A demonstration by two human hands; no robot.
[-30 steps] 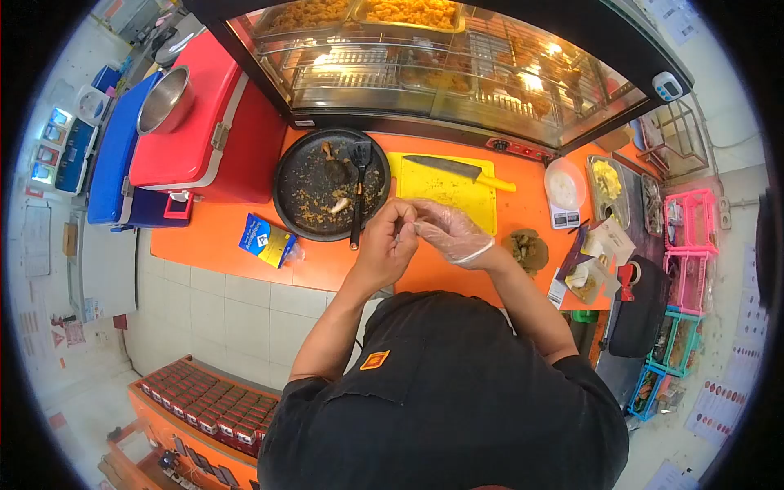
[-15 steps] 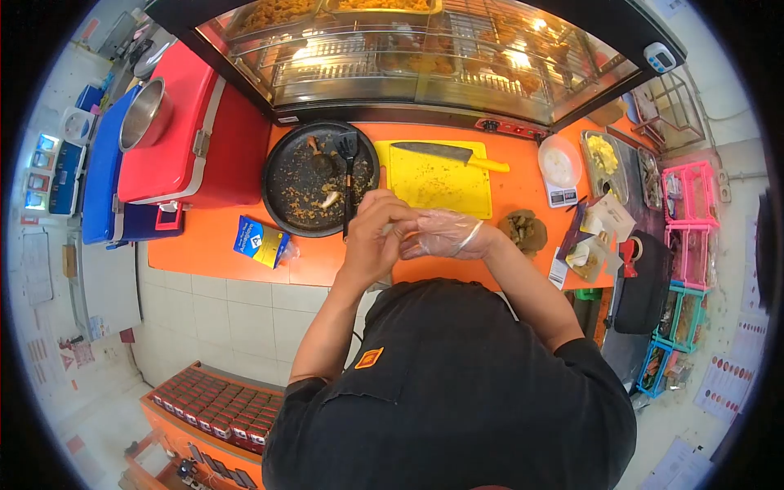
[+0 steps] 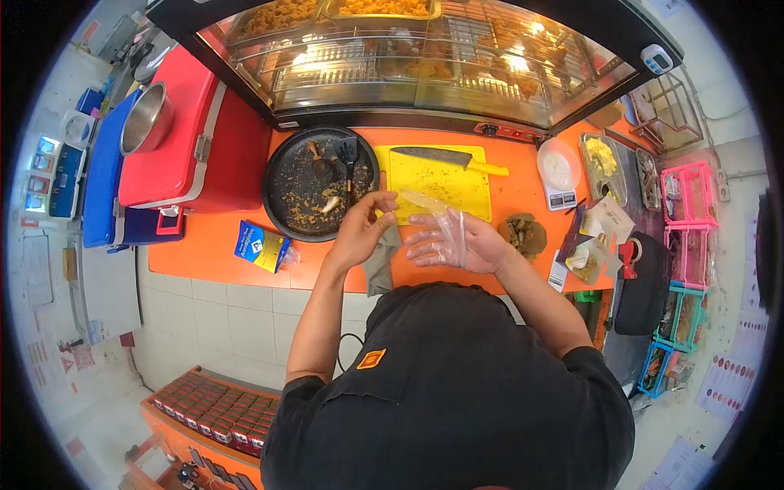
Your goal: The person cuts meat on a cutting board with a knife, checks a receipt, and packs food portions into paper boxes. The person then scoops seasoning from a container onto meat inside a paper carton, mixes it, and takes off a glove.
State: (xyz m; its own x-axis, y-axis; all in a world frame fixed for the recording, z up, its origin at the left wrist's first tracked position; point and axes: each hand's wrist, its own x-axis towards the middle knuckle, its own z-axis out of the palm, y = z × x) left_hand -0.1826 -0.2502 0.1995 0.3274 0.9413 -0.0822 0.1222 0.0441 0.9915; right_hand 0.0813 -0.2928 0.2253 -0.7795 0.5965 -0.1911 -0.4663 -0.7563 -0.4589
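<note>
My left hand [image 3: 359, 230] is bare and held over the table's front edge, its thumb and forefinger curved with a gap between them. To its right, my right hand [image 3: 457, 242] has its fingers spread. A clear plastic glove [image 3: 445, 219] lies loosely around its palm, and a thin flap reaches up near my left fingertips. Behind my hands is a yellow cutting board [image 3: 441, 184] with crumbs and a yellow-handled knife [image 3: 441, 153]. A grey cloth [image 3: 380, 263] hangs at the edge between my forearms.
A black round pan [image 3: 286, 175] holds crumbs, scraps and a black spatula [image 3: 348, 151]. Beyond stands a glass food warmer [image 3: 408, 114]. At left are a red cooler [image 3: 192, 135] and a blue-yellow packet [image 3: 260, 245]; at right, a brown paper bowl [image 3: 523, 234] and a scale [image 3: 561, 198].
My hands have come apart: the left moved slightly left and down, while the right spread its fingers and the glove loosened. The grey cloth has come into view.
</note>
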